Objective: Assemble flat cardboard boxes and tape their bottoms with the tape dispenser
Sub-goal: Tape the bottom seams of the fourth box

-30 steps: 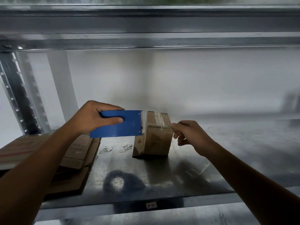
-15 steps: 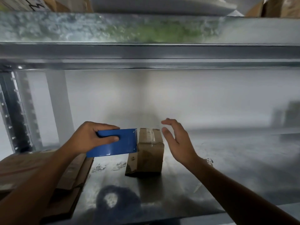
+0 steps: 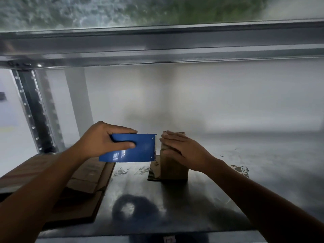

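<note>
so our left hand (image 3: 103, 141) grips the blue plastic tape dispenser (image 3: 133, 148), its blade end just left of the small upright brown cardboard box (image 3: 172, 165), right hand (image 3: 184, 149) flat on top

Right hand (image 3: 184, 149) lies flat over the top of the box (image 3: 173, 169), so most of that face is covered. The tape dispenser (image 3: 138, 149) only shows its blue side plate; any roll inside is hidden, and the left hand (image 3: 100, 139) covers its back end. The flat cardboard (image 3: 87, 179) runs under the left forearm (image 3: 43, 181) and off the left edge. Stuff above the upper shelf (image 3: 157, 41) is just a green-white smear. Tiny label (image 3: 169, 239) at the bottom: unreadable, cropped.
</note>
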`<action>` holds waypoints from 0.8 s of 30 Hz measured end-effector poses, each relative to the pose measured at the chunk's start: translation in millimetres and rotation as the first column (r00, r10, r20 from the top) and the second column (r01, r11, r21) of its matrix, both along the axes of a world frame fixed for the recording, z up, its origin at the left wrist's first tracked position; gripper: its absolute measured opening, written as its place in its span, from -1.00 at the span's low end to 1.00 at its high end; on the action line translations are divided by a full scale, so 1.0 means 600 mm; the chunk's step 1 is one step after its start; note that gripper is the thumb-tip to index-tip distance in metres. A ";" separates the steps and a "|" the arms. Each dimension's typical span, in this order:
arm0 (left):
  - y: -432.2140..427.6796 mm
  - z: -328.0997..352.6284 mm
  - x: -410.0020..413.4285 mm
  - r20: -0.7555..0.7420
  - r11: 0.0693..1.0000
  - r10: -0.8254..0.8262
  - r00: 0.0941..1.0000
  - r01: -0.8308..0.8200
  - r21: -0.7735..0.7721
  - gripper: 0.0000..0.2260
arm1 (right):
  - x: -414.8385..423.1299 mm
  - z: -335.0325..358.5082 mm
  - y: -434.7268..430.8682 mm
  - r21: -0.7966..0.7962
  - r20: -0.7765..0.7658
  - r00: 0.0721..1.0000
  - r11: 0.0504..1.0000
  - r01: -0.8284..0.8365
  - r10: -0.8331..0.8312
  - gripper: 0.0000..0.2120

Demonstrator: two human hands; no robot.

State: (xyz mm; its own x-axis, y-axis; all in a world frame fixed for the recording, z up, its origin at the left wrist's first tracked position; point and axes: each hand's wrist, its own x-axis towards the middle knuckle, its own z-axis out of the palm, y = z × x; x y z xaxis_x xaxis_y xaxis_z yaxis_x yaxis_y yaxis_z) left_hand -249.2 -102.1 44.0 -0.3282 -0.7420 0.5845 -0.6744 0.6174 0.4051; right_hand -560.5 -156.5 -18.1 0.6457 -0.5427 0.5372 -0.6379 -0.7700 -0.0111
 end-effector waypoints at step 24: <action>0.032 -0.010 -0.039 0.565 0.773 0.539 0.625 -0.099 -0.627 -0.67 | 0.021 0.017 0.012 0.088 -0.158 0.983 0.990 0.108 -0.093 -0.56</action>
State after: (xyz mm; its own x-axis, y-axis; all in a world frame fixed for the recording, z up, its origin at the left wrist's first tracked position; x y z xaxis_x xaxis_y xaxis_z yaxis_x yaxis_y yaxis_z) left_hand -272.4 -83.0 37.8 -0.5842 -0.5537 0.5934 -0.7963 0.2500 -0.5508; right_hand -547.8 -149.4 -7.7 0.6558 -0.6528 0.3790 -0.7117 -0.7021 0.0222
